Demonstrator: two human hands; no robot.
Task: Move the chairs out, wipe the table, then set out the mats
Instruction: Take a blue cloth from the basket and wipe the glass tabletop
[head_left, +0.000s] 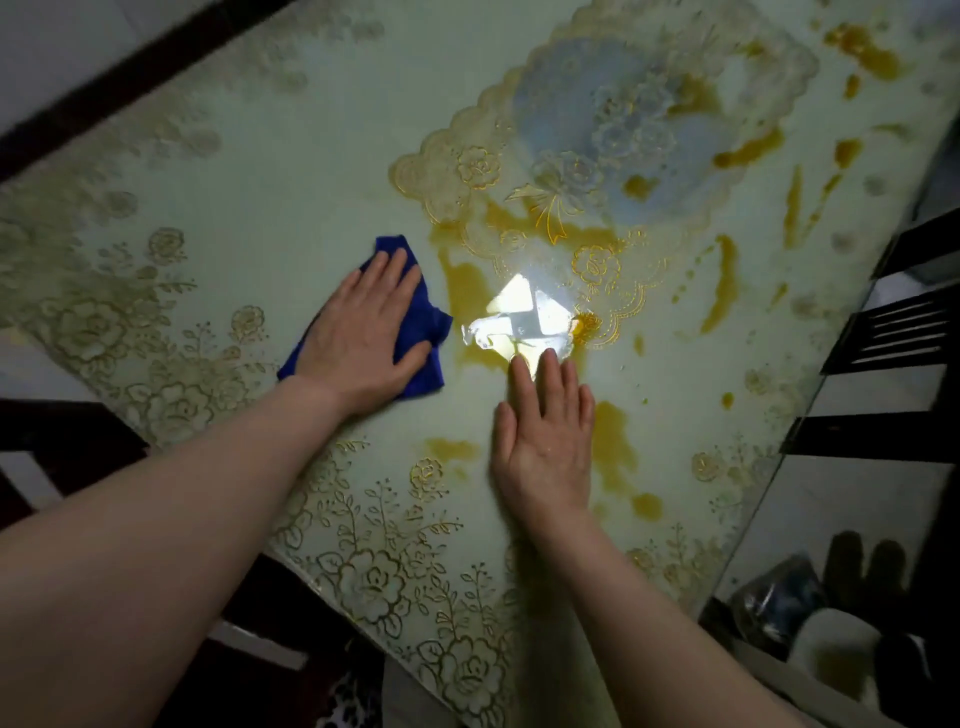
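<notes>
A glass-topped table (291, 171) with a pale green, gold-flowered cover under the glass fills the view. My left hand (363, 332) lies flat with straight fingers on a blue cloth (426, 322), pressing it onto the table left of centre. My right hand (545, 436) rests flat on the glass, fingers straight, just below a bright light reflection (519, 322). Yellow-brown smears (727, 280) are spread over the middle and right of the tabletop. A scalloped gold-edged mat pattern (623, 130) shows at the upper centre.
Dark chair backs (893, 332) stand along the table's right edge. Another dark chair part (62, 441) is at the lower left beside my left arm. Shoes and a bag (810, 613) lie on the floor at the lower right. A dark frame (104, 88) borders the table's far-left edge.
</notes>
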